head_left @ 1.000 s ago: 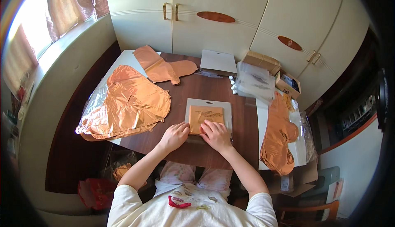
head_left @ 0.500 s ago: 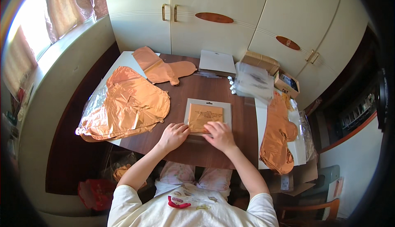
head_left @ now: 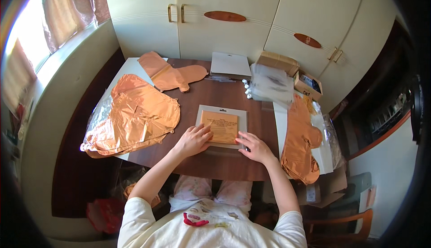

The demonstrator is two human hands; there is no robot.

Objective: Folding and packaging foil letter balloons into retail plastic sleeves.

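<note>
The left hand (head_left: 194, 139) lies flat with loose fingers on the near left corner of a flat clear packet holding a folded copper foil balloon (head_left: 221, 126), and the right hand (head_left: 252, 145) rests open at its near right corner, fingertips on the edge; neither is clenched or gripping. The packet sits on the brown bench (head_left: 224, 162) just ahead of the person, at the near middle. A second ago both hands lay further in over the packet's near edge; they have since spread to its corners, so the packet now looks pressed flat and squared up on the bench. Counting: one packet under the hands, three loose copper foil balloons, namely a large one at left (head_left: 134, 115), one at far left (head_left: 170, 73), one at right (head_left: 300, 142). Also one white card sheet (head_left: 230, 64), one stack of clear bags (head_left: 271, 84) and two cardboard boxes (head_left: 278, 61).
</note>
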